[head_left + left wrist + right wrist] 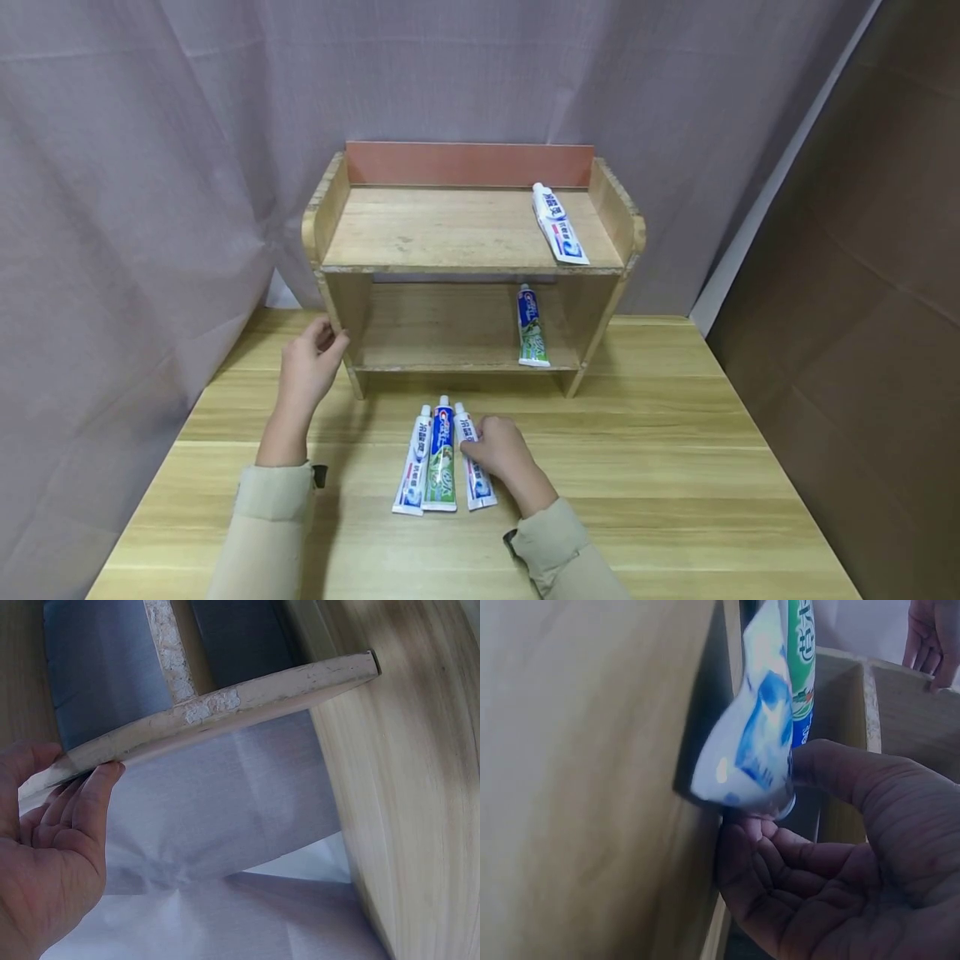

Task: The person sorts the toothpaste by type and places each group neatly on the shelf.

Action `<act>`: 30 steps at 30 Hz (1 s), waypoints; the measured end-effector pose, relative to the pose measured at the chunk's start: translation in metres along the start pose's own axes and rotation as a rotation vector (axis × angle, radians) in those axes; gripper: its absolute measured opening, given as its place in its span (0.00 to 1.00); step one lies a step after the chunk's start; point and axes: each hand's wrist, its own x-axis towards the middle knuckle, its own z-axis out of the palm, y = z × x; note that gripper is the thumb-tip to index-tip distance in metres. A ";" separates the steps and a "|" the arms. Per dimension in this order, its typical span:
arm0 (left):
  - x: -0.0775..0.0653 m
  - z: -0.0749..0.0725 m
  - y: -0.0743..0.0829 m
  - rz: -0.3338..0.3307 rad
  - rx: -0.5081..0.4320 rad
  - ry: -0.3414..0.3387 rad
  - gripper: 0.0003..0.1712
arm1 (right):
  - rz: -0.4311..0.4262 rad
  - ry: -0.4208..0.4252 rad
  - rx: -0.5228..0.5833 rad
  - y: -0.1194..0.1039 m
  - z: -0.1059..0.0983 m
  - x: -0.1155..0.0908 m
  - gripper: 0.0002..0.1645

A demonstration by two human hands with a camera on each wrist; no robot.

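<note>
On the table, my right hand (506, 452) pinches a white and blue toothpaste tube (479, 487) between thumb and fingers. Its flat crimped end faces me, and the cap points toward the wooden shelf (442, 229). Just left of it lie a blue and green toothpaste tube (441, 479) and another white toothpaste tube (411, 479), side by side. My left hand (309, 362) holds the shelf's left side panel (247, 709), with the thumb on one face and the fingertips on the other. The right wrist view shows the pinched tube close up, above the curled fingers.
One white toothpaste tube (558, 225) lies at the right of the upper shelf board. Below it, a blue and green tube (531, 325) lies on the lower board. Grey cloth (465, 75) hangs behind, and a brown panel (855, 275) stands right of the wooden table (675, 467).
</note>
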 end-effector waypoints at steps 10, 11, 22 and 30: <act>0.000 0.001 0.000 0.000 0.004 -0.004 0.19 | -0.003 -0.007 0.012 0.001 -0.001 -0.001 0.13; 0.000 0.001 0.000 -0.001 0.003 -0.002 0.19 | -0.007 -0.004 0.011 0.002 -0.002 -0.001 0.13; 0.000 0.001 -0.001 0.006 0.003 0.002 0.19 | -0.009 -0.010 0.034 0.007 0.000 0.000 0.13; 0.000 0.001 -0.002 0.003 0.006 0.009 0.19 | -0.013 -0.010 0.047 0.008 -0.001 0.001 0.13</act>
